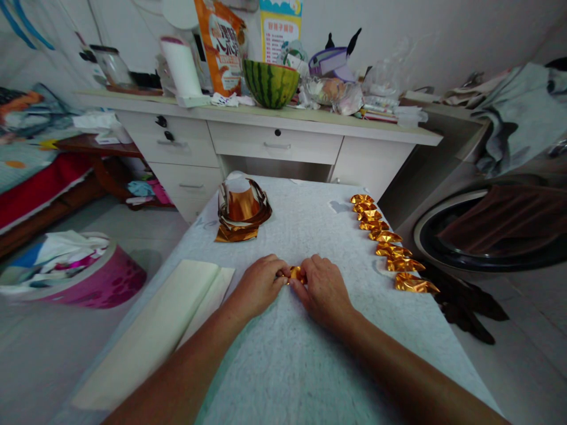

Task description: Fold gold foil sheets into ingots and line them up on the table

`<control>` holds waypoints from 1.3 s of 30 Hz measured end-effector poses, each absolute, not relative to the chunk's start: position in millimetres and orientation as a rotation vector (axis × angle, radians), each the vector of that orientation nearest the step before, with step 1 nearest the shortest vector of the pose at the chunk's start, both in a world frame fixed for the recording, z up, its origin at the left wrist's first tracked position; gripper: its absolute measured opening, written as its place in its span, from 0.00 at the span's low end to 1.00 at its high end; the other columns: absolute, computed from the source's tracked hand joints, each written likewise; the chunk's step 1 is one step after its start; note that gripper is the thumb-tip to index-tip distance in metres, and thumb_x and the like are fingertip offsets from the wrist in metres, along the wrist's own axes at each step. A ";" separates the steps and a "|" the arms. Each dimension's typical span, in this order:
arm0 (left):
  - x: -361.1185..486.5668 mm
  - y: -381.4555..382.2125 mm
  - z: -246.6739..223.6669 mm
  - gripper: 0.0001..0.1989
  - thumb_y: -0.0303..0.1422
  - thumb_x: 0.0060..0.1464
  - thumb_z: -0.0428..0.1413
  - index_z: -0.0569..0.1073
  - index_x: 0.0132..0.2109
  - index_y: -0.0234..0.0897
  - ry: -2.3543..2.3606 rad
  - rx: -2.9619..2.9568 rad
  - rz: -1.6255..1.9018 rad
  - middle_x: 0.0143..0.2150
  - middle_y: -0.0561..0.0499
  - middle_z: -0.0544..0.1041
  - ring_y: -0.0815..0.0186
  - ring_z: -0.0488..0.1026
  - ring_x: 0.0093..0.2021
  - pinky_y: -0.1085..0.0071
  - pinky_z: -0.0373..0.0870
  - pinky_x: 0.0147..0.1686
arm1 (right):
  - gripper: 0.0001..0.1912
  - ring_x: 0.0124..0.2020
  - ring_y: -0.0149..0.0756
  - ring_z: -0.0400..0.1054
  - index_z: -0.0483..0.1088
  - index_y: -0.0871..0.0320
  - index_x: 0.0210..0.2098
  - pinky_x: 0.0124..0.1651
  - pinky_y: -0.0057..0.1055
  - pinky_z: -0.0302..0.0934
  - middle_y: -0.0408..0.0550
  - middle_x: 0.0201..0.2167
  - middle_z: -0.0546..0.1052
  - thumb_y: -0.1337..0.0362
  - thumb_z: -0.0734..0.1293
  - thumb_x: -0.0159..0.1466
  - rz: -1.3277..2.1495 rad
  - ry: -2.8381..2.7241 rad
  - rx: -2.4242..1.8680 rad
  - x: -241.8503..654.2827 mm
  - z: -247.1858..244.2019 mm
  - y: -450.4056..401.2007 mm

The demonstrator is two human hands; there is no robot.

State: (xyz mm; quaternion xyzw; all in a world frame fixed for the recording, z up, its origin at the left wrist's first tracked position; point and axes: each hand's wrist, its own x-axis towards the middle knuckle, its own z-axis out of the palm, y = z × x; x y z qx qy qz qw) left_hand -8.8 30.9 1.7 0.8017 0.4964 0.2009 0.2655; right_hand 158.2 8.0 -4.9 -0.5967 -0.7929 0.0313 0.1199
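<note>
Between my two hands, at the middle of the cloth-covered table (266,366), is a piece of shiny gold foil paper (295,273). My left hand (263,283) pinches its left end. On its right side, my right hand (325,289) grips it with the fingers curled over, so part of it is hidden. A line of folded gold foil pieces (385,237) runs along the table's right edge. Toward the back left stands a roll of gold foil sheets (243,203) with loose layers around its base. Cream folded paper (155,330) lies left of my left arm.
Behind the table, a white desk (274,139) carries a half watermelon (271,84), an orange snack bag (220,50) and plastic bags. A pink bin (119,274) stands on the floor at left. To the right is a front-loading washing machine (427,221) with cloths over it.
</note>
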 end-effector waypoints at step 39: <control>-9.4 27.6 5.5 0.07 0.29 0.55 0.52 0.76 0.36 0.38 1.338 2.200 0.493 0.34 0.51 0.72 0.65 0.70 0.37 0.70 0.64 0.39 | 0.08 0.42 0.37 0.61 0.69 0.56 0.39 0.45 0.31 0.50 0.47 0.38 0.69 0.71 0.60 0.63 0.366 -2.194 -1.717 195.9 -7.9 10.6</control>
